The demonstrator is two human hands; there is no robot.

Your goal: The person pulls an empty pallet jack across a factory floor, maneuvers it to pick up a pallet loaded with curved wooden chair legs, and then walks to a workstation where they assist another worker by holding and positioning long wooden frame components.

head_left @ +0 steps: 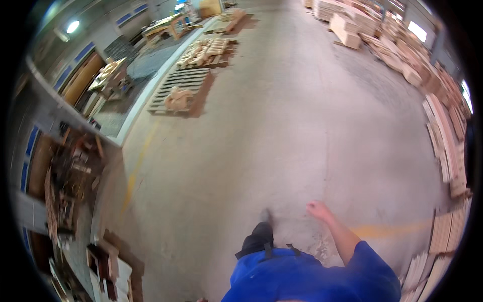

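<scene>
My right hand (318, 209) is held out in front of my body, above the concrete floor (241, 146). Its fingers look curled in, slightly blurred, and no object shows in them. Of my left hand (202, 300) only a sliver appears at the lower edge, so its fingers are hidden. Below me are my blue shirt (297, 274), one dark trouser leg (259, 237) and a shoe (266, 215) on the floor. Neither hand touches anything that I can see.
Pallets (176, 83) with wooden pieces (179, 99) stand ahead on the left, beside a workbench (108, 75). A cluttered rack (75, 171) is at the near left. Stacked boards (443, 133) line the right side. Yellow lines (133, 178) mark the floor.
</scene>
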